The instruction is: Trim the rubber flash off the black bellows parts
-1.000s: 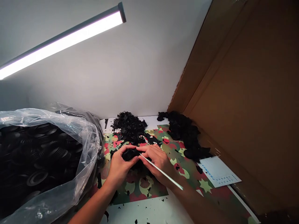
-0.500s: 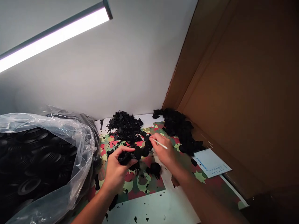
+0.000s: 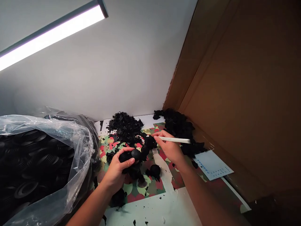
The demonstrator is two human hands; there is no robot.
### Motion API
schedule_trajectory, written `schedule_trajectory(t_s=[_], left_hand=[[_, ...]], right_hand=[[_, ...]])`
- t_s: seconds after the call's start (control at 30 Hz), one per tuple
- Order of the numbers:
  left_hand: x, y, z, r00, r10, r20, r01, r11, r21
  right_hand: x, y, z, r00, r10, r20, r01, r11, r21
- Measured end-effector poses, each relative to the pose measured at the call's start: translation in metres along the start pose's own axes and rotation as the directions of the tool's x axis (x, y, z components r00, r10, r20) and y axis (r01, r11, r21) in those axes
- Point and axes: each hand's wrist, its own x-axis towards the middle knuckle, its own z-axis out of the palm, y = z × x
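My left hand (image 3: 115, 171) is closed around a black ribbed part (image 3: 135, 154) that looks like rubber, its smooth rounded end toward the right. In my right hand (image 3: 171, 151) is a slim white stick-like tool (image 3: 178, 140), pinched between thumb and fingers. Its back end points right; what its tip touches is hard to make out. Black pieces (image 3: 148, 145) lie just left of my right fingertips. Below them, a round black piece (image 3: 155, 171) rests on the patterned sheet (image 3: 155, 187).
A clear plastic bag (image 3: 84, 150) full of black ribbed parts stands at left. Behind my hands are a heap of black shreds (image 3: 124, 127) and a dark pile (image 3: 180, 127). A white card (image 3: 213, 164) lies by the cardboard wall (image 3: 244, 103). Scraps dot the white surface (image 3: 141, 213).
The white tool has swung from sloping down to the right to nearly level, showing more of its length. My left hand has turned the black part so its rounded end shows.
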Motion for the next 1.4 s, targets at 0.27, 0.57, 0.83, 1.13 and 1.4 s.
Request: schedule_trajectory(t_s=[0.27, 0.57, 0.83, 1.13, 1.4], left_hand=[[0.002, 0.002, 0.003, 0.998, -0.004, -0.056, -0.003, 0.991, -0.131], [-0.001, -0.002, 0.004, 0.996, 0.017, -0.093, -0.015, 1.0, 0.02], [0.004, 0.018, -0.019, 0.907, 0.38, 0.181, -0.334, 0.387, 0.859], [-0.009, 0.012, -0.018, 0.838, 0.333, 0.433, -0.357, -0.266, 0.896], [0.002, -0.003, -0.014, 0.829, 0.347, 0.438, -0.376, -0.234, 0.897]], right_hand=[[-0.024, -0.024, 0.019, 0.927, -0.176, 0.33, 0.112, 0.972, 0.204], [-0.028, -0.021, 0.026, 0.948, -0.177, 0.266, 0.148, 0.981, 0.125], [-0.014, -0.008, 0.012, 0.962, -0.049, 0.268, 0.038, 0.998, 0.048], [-0.02, -0.02, 0.013, 0.89, 0.007, 0.456, -0.017, 1.0, 0.019], [-0.028, -0.027, 0.02, 0.793, -0.127, 0.595, 0.211, 0.975, -0.073]])
